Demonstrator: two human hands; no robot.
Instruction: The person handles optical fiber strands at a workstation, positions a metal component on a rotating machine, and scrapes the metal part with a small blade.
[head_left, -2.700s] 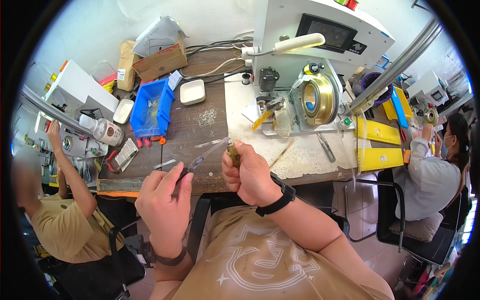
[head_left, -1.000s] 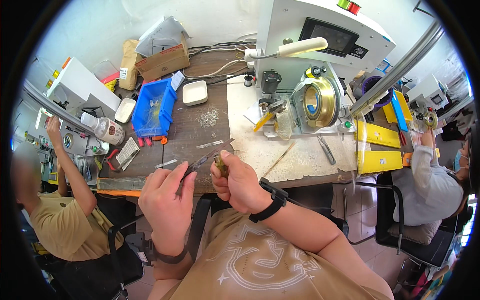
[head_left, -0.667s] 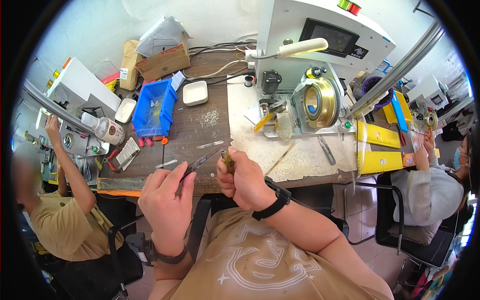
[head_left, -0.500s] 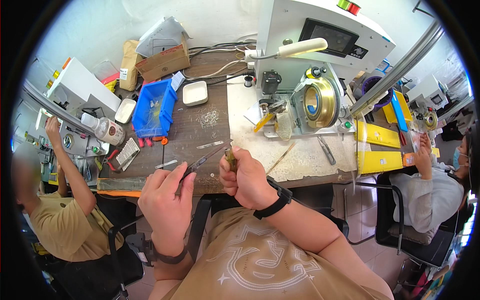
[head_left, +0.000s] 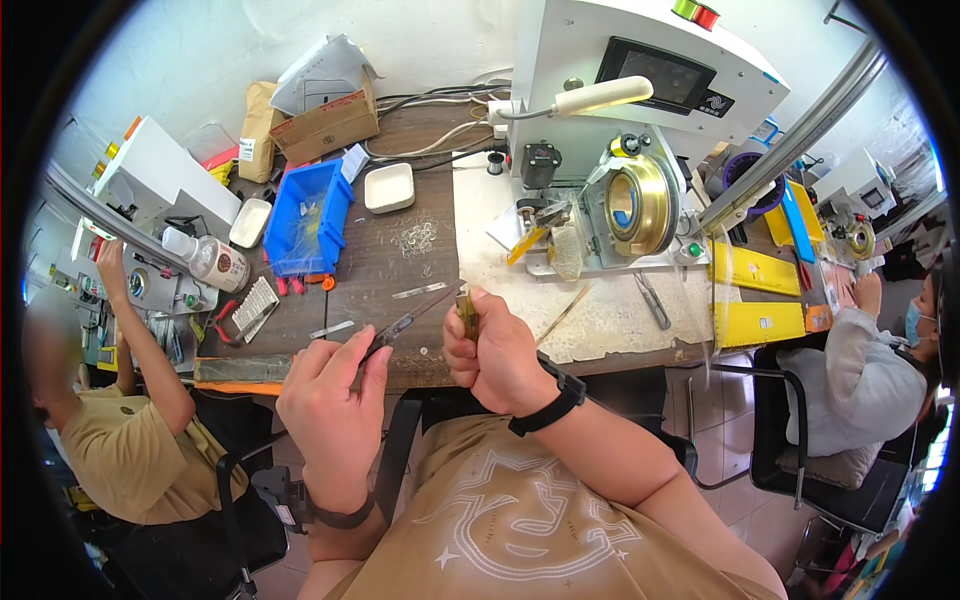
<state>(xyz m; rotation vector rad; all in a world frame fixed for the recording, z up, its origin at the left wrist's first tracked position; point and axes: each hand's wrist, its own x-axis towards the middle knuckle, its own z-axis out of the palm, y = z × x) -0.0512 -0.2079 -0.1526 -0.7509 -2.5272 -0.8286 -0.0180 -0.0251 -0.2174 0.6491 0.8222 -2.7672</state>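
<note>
My left hand is closed round a slim dark grey tool with a long thin point, possibly tweezers. That point slants up and to the right, toward my right fist. In my right hand is a small yellow-green lighter, upright, its metal top just above the fingers. The thumb presses near that top. Between the tool's tip and the lighter's top the gap is very small; whether they touch I cannot tell. No flame can be made out.
Small clear rings lie scattered beyond my hands, near a blue bin and a white dish. Tweezers and a thin brown stick lie right of my hands, before a white machine. People sit on both sides.
My right hand and the lighter have shifted slightly right. The left hand with its tool has hardly moved. The person at the right has drawn a hand back; the left person's raised hand has shifted.
</note>
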